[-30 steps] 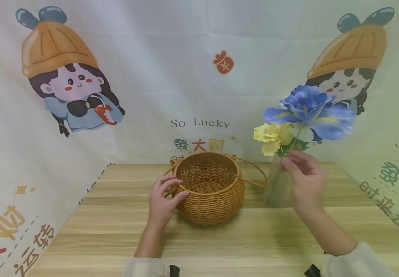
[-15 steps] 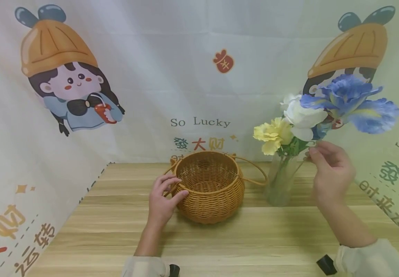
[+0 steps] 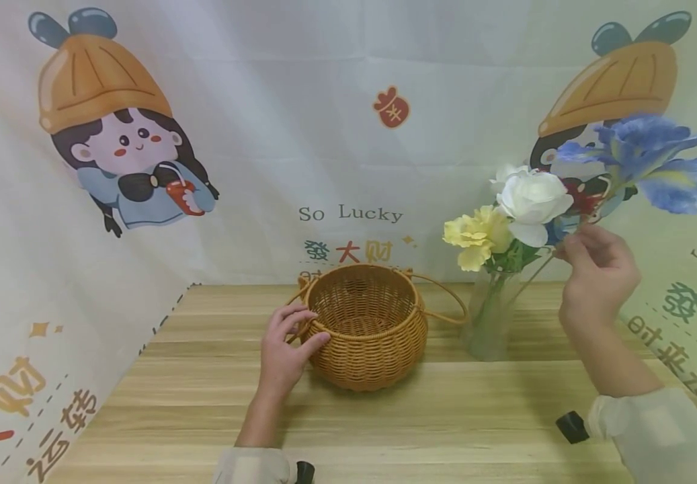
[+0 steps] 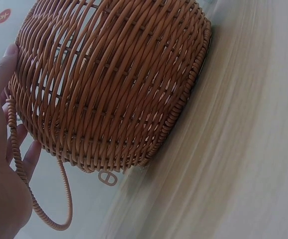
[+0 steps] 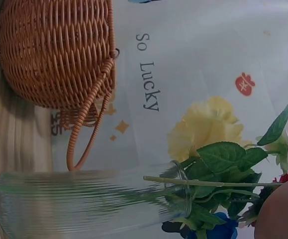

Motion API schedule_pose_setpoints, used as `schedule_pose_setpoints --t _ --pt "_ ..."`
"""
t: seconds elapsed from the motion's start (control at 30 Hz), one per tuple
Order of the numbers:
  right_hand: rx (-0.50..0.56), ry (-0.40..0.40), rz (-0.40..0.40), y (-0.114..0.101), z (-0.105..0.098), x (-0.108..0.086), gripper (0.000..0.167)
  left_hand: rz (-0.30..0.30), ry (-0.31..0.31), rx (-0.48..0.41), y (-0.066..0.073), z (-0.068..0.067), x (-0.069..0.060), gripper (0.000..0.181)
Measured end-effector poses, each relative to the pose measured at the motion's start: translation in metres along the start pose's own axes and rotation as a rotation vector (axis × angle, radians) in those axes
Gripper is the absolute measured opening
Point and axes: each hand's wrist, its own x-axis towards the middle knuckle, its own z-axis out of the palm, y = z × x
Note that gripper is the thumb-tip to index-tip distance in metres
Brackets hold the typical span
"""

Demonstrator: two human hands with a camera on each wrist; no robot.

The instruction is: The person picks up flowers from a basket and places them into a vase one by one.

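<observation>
My left hand [image 3: 288, 349] holds the left side of the wicker basket [image 3: 366, 363], thumb at its rim and fingers by the handle. The basket stands upright on the table with nothing visible in it. My right hand [image 3: 602, 282] pinches the stem of a blue iris [image 3: 650, 161] with yellow streaks, up and right of the glass vase [image 3: 490, 329]. The stem [image 5: 218, 183] crosses the vase mouth in the right wrist view; I cannot tell whether its tip is inside. A white rose [image 3: 532, 195] and a yellow flower [image 3: 478, 232] stand in the vase.
A wooden table [image 3: 191, 403] carries everything, with a printed cloth [image 3: 263, 134] behind and at both sides. The basket's right handle [image 3: 454, 296] reaches close to the vase. Red petals [image 3: 581, 198] and a darker blue flower [image 5: 221, 229] show among the vase's flowers.
My right hand has moved right and upward with the blue iris, away from the other flowers, uncovering the white rose. The left hand and basket have stayed in place.
</observation>
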Motion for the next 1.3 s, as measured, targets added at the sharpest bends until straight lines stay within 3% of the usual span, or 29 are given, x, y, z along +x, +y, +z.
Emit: schedule_pose_setpoints --t 0.23,0.7,0.9,1.3 --pt "-0.037 0.054 0.01 -0.002 0.006 0.013 0.017 -0.005 -0.006 0.007 0.001 0.0 0.0 0.029" --pt "0.043 0.093 -0.001 -0.014 0.025 0.035 0.015 -0.003 -0.007 -0.006 0.002 0.0 0.001 0.029" --pt "0.082 0.107 -0.016 -0.013 0.026 0.037 0.015 0.0 -0.005 -0.009 0.002 0.0 0.001 0.029" --pt "0.022 0.125 0.074 -0.005 0.021 0.033 0.018 -0.013 -0.005 0.001 0.003 0.0 0.001 0.029"
